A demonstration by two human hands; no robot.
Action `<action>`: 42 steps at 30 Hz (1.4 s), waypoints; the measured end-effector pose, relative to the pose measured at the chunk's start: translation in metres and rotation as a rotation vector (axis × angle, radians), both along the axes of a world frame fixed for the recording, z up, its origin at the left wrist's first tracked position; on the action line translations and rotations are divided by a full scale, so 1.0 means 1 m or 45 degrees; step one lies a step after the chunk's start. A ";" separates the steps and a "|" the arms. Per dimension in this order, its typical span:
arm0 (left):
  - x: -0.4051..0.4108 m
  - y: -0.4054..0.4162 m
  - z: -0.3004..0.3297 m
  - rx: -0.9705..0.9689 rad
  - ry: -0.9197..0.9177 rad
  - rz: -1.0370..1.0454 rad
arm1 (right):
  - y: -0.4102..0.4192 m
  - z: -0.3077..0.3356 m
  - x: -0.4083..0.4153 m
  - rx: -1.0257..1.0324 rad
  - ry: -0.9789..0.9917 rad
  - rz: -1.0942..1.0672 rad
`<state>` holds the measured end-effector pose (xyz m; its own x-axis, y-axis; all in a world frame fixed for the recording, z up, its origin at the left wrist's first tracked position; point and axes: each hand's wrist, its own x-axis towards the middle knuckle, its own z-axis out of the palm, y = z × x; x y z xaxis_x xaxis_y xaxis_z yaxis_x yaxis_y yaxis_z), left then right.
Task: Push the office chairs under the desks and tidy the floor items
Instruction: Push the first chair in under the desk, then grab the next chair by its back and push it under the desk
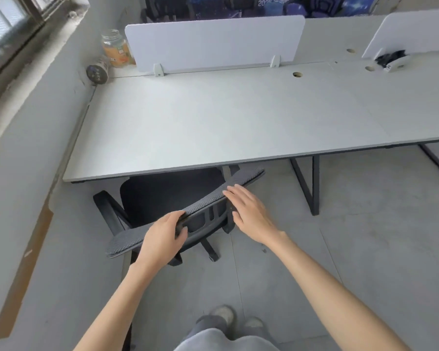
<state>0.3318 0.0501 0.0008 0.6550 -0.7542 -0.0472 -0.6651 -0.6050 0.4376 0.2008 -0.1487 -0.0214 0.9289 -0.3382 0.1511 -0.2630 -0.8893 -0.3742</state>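
Lower centre: left hand [162,236] is gripping the office chair backrest [203,201]; right hand [249,211] is pressing flat-fingered (push evenly, straight under the desk [213,127]).

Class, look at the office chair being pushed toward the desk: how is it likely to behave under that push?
The office chair probably rolls easily, since a caster shows beneath it. It may swivel off line, as its backrest sits angled to the desk. The mesh backrest likely flexes a little where the left hand grips.

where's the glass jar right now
In the head view the glass jar stands at the far left corner of the desk, by the wall, just left of the white divider panel and behind a dark can lying on its side.
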 end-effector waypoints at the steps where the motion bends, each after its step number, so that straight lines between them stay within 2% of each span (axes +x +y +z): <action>1: -0.008 -0.006 0.007 -0.142 0.016 -0.074 | 0.003 -0.001 -0.016 0.099 -0.023 -0.078; 3: -0.029 -0.025 0.016 -0.356 0.066 -0.188 | 0.006 -0.009 -0.061 0.303 -0.011 -0.288; 5: -0.053 -0.050 0.012 -0.412 0.257 -0.292 | 0.011 -0.021 -0.112 0.466 0.016 -0.546; 8: -0.099 -0.092 -0.008 -0.291 0.855 -0.420 | 0.033 -0.039 -0.193 0.691 0.047 -0.955; 11: -0.157 -0.124 -0.024 -0.117 1.208 -0.613 | 0.079 -0.046 -0.266 0.881 -0.019 -1.377; 15: -0.243 -0.157 -0.028 0.157 1.320 -1.002 | 0.152 -0.040 -0.328 0.917 -0.156 -1.846; 19: -0.329 -0.199 -0.026 0.284 1.303 -1.308 | 0.193 -0.038 -0.370 0.936 -0.590 -2.297; 22: -0.384 -0.231 -0.029 0.317 1.262 -1.391 | 0.186 -0.041 -0.402 1.004 -0.848 -2.519; 25: -0.450 -0.267 -0.042 0.363 1.199 -1.409 | 0.145 -0.042 -0.477 1.022 -0.980 -2.605; 34: -0.593 -0.367 -0.052 0.430 1.114 -1.282 | -0.028 0.020 -0.718 0.714 -1.124 -2.518; 38: -0.673 -0.425 -0.067 0.451 1.122 -1.274 | -0.090 0.009 -0.799 0.669 -1.179 -2.548; 42: -0.787 -0.508 -0.074 0.459 1.149 -1.363 | -0.140 -0.016 -0.874 0.734 -1.162 -2.658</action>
